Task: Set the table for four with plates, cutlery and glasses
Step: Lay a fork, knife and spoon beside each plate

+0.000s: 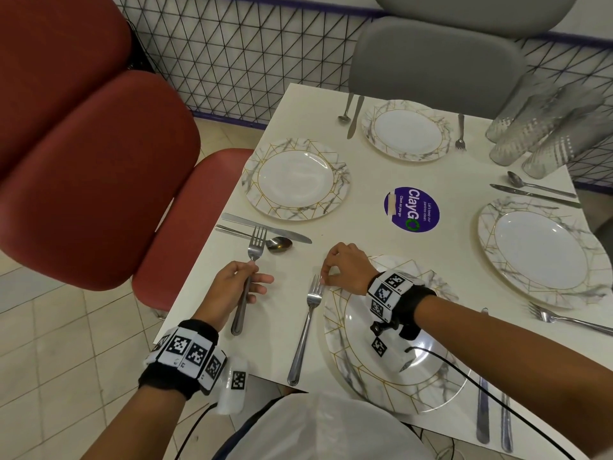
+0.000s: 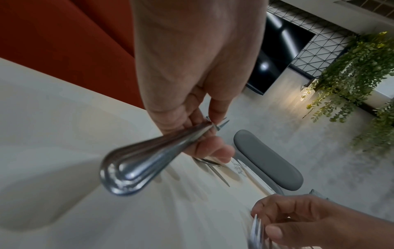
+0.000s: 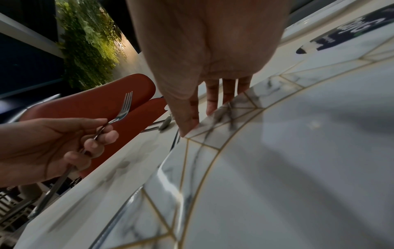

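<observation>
From the head view, the left hand (image 1: 237, 287) has its grip curled round the handle of a fork (image 1: 250, 277), lifted with tines pointing toward the knife (image 1: 265, 228) and spoon (image 1: 255, 240) beside the far-left plate (image 1: 297, 179). The right hand (image 1: 345, 270) pinches the tines of a second fork (image 1: 306, 330) lying on the tabletop (image 1: 365, 167) just left of the near plate (image 1: 391, 370), which the forearm partly hides. A purple sticker (image 1: 411, 209) reads "ClayGO", with small print "Clean as you go". The glasses (image 1: 544, 127) at the far right corner are blurred. In the left wrist view, the held fork's handle end (image 2: 127, 171) looms large and blurred, with most of its tines hidden behind the fingers. In the right wrist view, the fingers (image 3: 211, 99) drop behind the plate rim, so what they pinch is hidden.
</observation>
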Demonstrator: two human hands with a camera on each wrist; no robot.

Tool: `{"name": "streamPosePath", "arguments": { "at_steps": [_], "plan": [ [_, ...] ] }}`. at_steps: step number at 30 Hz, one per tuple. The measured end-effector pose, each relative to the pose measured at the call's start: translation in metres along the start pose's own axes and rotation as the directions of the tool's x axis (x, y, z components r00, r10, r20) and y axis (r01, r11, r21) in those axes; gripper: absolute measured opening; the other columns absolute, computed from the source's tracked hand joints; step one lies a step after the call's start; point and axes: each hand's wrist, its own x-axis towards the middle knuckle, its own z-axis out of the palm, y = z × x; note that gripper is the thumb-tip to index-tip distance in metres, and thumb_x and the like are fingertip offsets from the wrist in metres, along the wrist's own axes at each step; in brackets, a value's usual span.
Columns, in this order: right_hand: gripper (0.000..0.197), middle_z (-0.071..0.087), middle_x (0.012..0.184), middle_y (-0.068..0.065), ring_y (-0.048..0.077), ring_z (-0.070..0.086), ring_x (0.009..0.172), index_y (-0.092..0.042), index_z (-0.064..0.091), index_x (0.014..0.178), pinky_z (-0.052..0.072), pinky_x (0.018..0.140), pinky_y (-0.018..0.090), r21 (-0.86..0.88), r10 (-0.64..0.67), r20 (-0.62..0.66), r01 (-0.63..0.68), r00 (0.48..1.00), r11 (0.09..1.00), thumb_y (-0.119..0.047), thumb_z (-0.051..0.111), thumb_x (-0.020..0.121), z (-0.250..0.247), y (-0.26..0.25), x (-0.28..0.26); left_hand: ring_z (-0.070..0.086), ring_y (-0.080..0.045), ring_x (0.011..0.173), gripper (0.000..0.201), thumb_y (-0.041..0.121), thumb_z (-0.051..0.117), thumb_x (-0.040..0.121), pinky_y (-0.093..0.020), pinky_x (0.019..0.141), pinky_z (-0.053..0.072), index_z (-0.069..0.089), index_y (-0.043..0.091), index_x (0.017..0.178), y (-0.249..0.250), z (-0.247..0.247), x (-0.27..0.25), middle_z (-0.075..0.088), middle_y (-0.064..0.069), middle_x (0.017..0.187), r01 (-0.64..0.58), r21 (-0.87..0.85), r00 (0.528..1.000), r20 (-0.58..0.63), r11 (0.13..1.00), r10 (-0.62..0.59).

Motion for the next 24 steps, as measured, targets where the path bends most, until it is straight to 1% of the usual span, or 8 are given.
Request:
{"name": "streamPosePath", "arguments": {
  "at_steps": [4,8,11,13,16,20,22,24],
  "plan": [
    [0.025,0.049,0.122,0.006,0.025,0.040,0.115,-0.015,0.067,0.100,0.030,0.100,0.034,-0.001,-0.006,0.012,0.006,1.000,1.000,-0.032,0.064,0.082,-0.001,0.001,0.000,0.060,-0.016,0.061,0.017,0.021,0.041,0.099,-0.026,0.056,0.044,0.053,0.011,0.091,0.001,0.001,0.001,0.073,-0.011,0.088,0.009,0.006,1.000,0.005,1.000,-0.009],
    [0.025,0.050,0.121,0.006,0.025,0.041,0.116,-0.017,0.067,0.100,0.031,0.102,0.036,0.030,0.003,0.014,-0.004,1.000,1.000,-0.034,0.063,0.083,-0.002,0.003,0.001,0.060,-0.014,0.061,0.016,0.018,0.043,0.098,-0.025,0.057,0.045,0.057,0.010,0.099,0.002,0.003,0.002,0.072,-0.013,0.093,0.015,0.025,0.999,0.031,1.000,-0.016],
    [0.028,0.050,0.125,0.008,0.026,0.041,0.119,-0.016,0.063,0.108,0.030,0.103,0.036,0.062,0.025,-0.005,-0.025,1.000,0.998,-0.034,0.057,0.087,-0.009,0.007,0.000,0.060,-0.015,0.064,0.020,0.020,0.047,0.097,-0.025,0.057,0.044,0.060,0.009,0.106,0.006,0.009,0.003,0.072,-0.011,0.094,0.008,0.072,0.998,0.053,0.997,-0.012],
    [0.031,0.050,0.127,0.009,0.026,0.040,0.120,-0.015,0.058,0.115,0.030,0.103,0.035,0.095,0.033,-0.024,-0.030,0.999,0.995,-0.033,0.052,0.091,-0.017,0.012,-0.001,0.059,-0.015,0.065,0.021,0.020,0.048,0.096,-0.025,0.058,0.042,0.061,0.009,0.107,0.012,0.016,0.005,0.071,-0.011,0.094,-0.012,0.117,0.998,0.065,0.993,0.004],
    [0.033,0.051,0.124,0.010,0.025,0.042,0.119,-0.015,0.053,0.122,0.032,0.102,0.035,0.179,0.038,-0.075,-0.024,0.996,0.984,-0.031,0.048,0.094,-0.032,0.021,-0.004,0.056,-0.015,0.065,0.023,0.021,0.047,0.097,-0.023,0.057,0.039,0.062,0.008,0.109,0.023,0.032,0.010,0.070,-0.011,0.094,-0.048,0.162,0.994,0.101,0.986,0.032],
    [0.034,0.057,0.115,0.010,0.025,0.048,0.110,-0.015,0.050,0.124,0.039,0.098,0.039,0.324,0.052,-0.174,0.007,0.983,0.946,-0.031,0.046,0.095,-0.056,0.035,-0.005,0.055,-0.014,0.062,0.022,0.018,0.048,0.096,-0.019,0.052,0.038,0.062,0.006,0.107,0.038,0.068,0.021,0.070,-0.011,0.091,-0.073,0.225,0.988,0.151,0.972,0.039],
    [0.035,0.058,0.106,0.006,0.023,0.050,0.098,-0.014,0.049,0.125,0.042,0.094,0.040,0.363,0.053,-0.212,0.028,0.976,0.931,-0.032,0.046,0.094,-0.068,0.042,-0.005,0.054,-0.013,0.061,0.020,0.018,0.048,0.096,-0.017,0.050,0.038,0.063,0.007,0.104,0.043,0.090,0.027,0.070,-0.010,0.089,-0.091,0.272,0.983,0.176,0.958,0.043],
    [0.035,0.053,0.098,0.002,0.018,0.046,0.088,-0.011,0.049,0.124,0.042,0.089,0.038,0.390,0.056,-0.241,0.044,0.969,0.920,-0.030,0.047,0.095,-0.080,0.049,-0.007,0.055,-0.013,0.061,0.020,0.018,0.049,0.096,-0.018,0.051,0.039,0.065,0.009,0.102,0.047,0.109,0.031,0.071,-0.009,0.086,-0.120,0.295,0.977,0.206,0.948,0.059]
  ]
}}
